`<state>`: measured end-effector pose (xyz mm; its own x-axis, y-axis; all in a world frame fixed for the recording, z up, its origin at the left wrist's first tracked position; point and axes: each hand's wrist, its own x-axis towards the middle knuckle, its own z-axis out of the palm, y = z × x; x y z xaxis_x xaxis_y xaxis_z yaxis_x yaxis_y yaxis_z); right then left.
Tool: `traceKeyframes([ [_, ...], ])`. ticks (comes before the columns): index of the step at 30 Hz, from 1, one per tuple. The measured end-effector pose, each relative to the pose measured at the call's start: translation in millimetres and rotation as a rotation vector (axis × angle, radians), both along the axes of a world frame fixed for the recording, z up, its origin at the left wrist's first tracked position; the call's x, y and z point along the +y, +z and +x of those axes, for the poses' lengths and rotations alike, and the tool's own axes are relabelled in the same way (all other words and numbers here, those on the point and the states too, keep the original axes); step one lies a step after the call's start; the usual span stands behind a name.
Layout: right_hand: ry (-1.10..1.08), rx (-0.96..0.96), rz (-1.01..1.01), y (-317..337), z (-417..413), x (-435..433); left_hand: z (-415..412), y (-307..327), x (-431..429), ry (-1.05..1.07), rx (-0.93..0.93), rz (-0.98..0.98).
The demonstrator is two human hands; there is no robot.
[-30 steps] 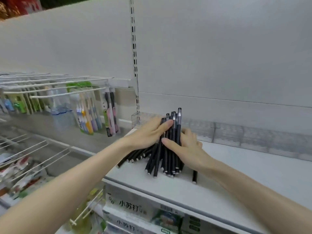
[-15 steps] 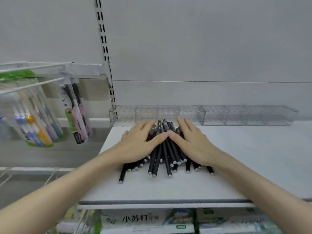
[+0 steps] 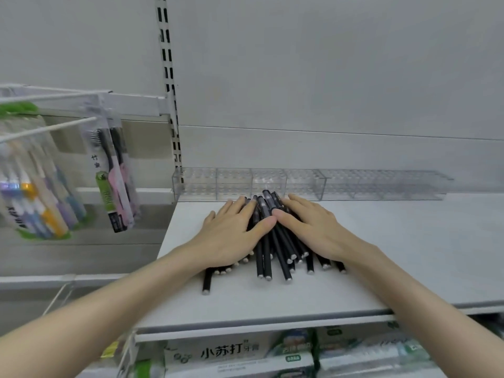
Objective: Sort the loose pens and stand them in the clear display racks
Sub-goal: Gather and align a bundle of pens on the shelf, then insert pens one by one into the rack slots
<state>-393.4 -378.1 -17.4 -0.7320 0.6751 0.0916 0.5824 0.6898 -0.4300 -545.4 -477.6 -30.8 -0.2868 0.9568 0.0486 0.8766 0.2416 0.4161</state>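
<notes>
A heap of several black pens (image 3: 274, 249) lies fanned out on the white shelf (image 3: 395, 255), tips toward the back wall. My left hand (image 3: 231, 236) rests flat on the left side of the heap, fingers spread. My right hand (image 3: 308, 227) lies flat on the right side, and the two thumbs meet over the middle pens. Neither hand grips a pen. Behind the heap, a row of clear display racks (image 3: 308, 184) with rows of holes stands against the wall, with no pens in it.
Packs of toothbrushes (image 3: 114, 175) hang from white pegs (image 3: 49, 129) at the left, beyond the shelf's left edge. A slotted upright (image 3: 167, 77) runs up the back wall. Boxed toothpaste (image 3: 237, 353) sits on the shelf below.
The camera view swung right and now faces the shelf squarely. Both hands went from gathering the pens upright to pressing flat on the heap, which now lies fanned on the shelf.
</notes>
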Motion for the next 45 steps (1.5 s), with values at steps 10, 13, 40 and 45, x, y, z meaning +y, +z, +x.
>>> traceKeyframes([
  [10, -0.027, 0.217, 0.105, 16, 15, 9, -3, 34, 6, -0.016, 0.13, 0.335],
  [13, -0.034, 0.26, 0.204, 33, 29, 15, 8, 54, 14, -0.036, 0.167, 0.413],
  [40, -0.259, 0.403, 0.403, 53, 459, 158, 429, 73, 183, -0.258, 0.041, 0.609],
  [45, -0.283, 0.368, 0.443, 57, 512, 222, 477, 72, 256, -0.306, 0.038, 0.607],
])
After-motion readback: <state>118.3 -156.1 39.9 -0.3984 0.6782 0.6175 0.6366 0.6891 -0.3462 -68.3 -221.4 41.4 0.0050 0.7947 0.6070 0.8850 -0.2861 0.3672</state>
